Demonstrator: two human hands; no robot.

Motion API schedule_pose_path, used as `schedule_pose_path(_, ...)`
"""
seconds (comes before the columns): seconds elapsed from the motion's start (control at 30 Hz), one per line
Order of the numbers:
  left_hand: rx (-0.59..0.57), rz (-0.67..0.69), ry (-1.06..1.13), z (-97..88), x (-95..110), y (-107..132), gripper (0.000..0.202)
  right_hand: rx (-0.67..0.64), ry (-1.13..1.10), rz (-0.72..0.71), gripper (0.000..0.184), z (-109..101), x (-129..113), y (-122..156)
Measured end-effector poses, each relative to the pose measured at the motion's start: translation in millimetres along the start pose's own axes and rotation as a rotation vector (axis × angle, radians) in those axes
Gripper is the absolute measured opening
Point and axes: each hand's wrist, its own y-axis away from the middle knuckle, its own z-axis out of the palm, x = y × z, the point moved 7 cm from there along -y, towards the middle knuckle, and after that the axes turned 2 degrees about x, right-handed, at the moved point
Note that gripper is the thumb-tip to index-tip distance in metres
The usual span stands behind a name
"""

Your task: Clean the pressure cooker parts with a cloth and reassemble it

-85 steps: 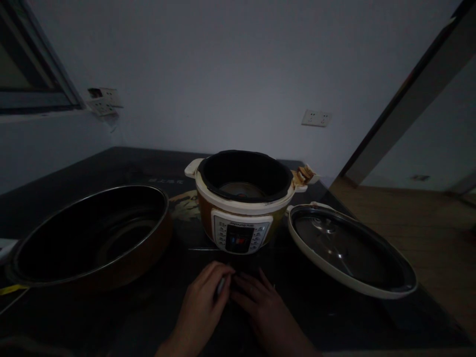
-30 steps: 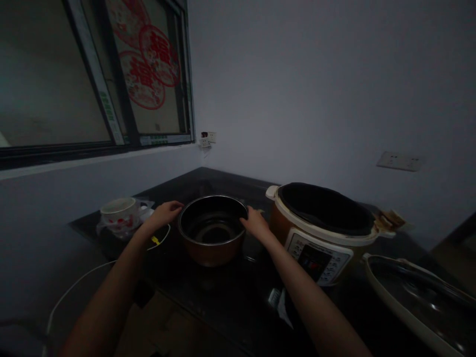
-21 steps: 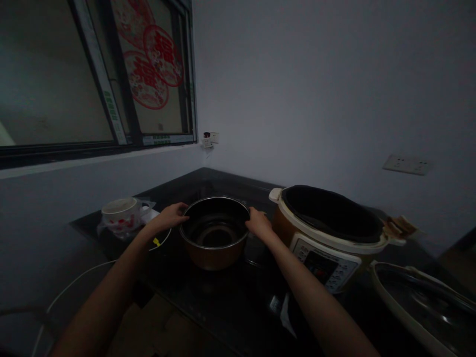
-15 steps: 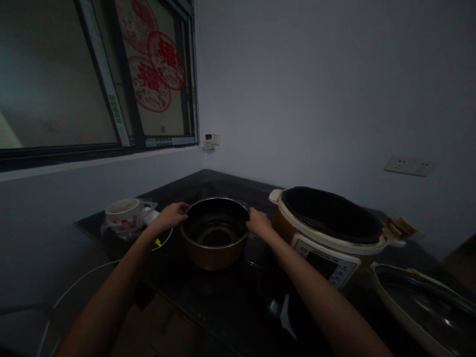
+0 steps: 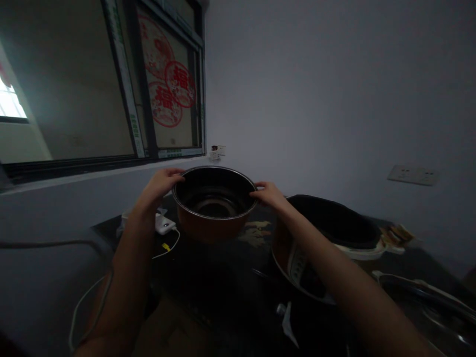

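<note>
A round inner pot (image 5: 211, 225), dark inside and brown outside with a thin bright rim, hangs above the dark countertop (image 5: 208, 287). My left hand (image 5: 162, 184) grips its rim on the left, fingers at the edge. On the opposite side my right hand (image 5: 268, 195) pinches the rim between thumb and fingers. The pot's inside looks bare. To the right, partly behind my right forearm, stands a lidless electric cooker (image 5: 334, 223) with a black interior and a pale rim.
A glass lid (image 5: 427, 307) lies at the lower right. Left of the pot are a white power strip (image 5: 163, 225) with a cable and a yellow tag (image 5: 165, 246). A cup in plastic (image 5: 124, 218) is mostly hidden by my left arm. Wall sockets (image 5: 413, 175) are at right.
Both hands have lifted the pot off the countertop, holding it by the rim. A pale patch on the counter behind it now shows. The view has also shifted slightly.
</note>
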Motion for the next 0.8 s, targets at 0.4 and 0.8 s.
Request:
schedule_pose_path(0.4,-0.042,0.227,0.269,82.4,130,-24,0.041,0.328,-0.021,-0.069,0.037,-158,-28,10)
schedule_pose_path(0.8,-0.445,0.338,0.181,227.5,217,-31,0.029,0.512,0.157,0.091,0.017,-292,18,53)
